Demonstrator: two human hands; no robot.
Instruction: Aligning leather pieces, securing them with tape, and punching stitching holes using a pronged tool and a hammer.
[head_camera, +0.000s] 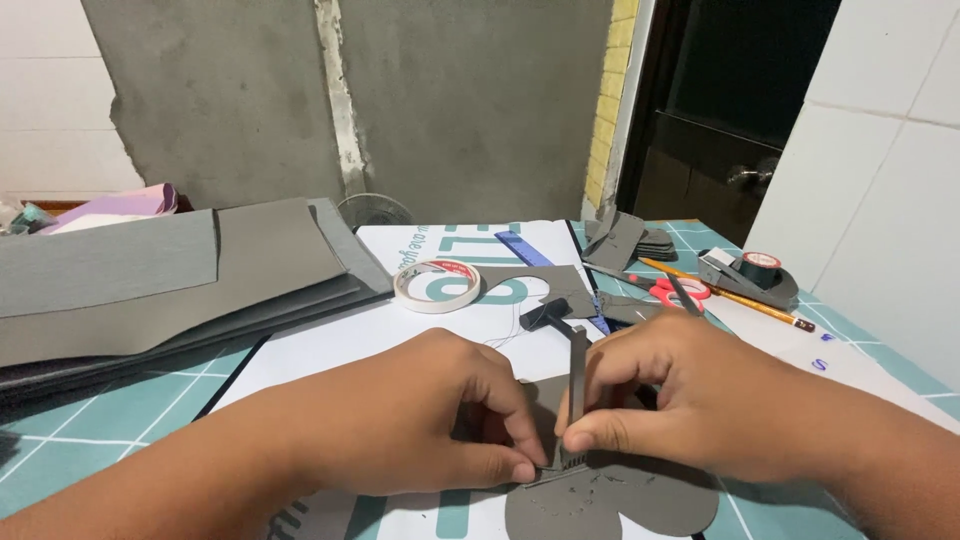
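Both hands meet low in the middle of the view, over a flat grey cut-out piece (610, 495) lying on a white sheet (330, 345) on the teal-tiled desk (90, 420). The left hand (420, 415) is curled, thumb and forefinger closed onto the edge of the grey piece at about 6 o'clock. The right hand (700, 400) is pinched shut around a narrow metal pronged tool (577, 385), held upright with its toothed end pressed onto the same grey piece, just beside the left fingertips. At 12 o'clock from the hands lies a small hammer (545, 315), and farther up, near 11 o'clock, a roll of white tape (437, 285). Toward 1 o'clock sit red-handled scissors (675, 293), a yellow pencil (740, 297) and a tape dispenser (750, 275). A stack of large grey sheets (180, 280) fills the 10 o'clock side, with a small fan (373, 211) behind it
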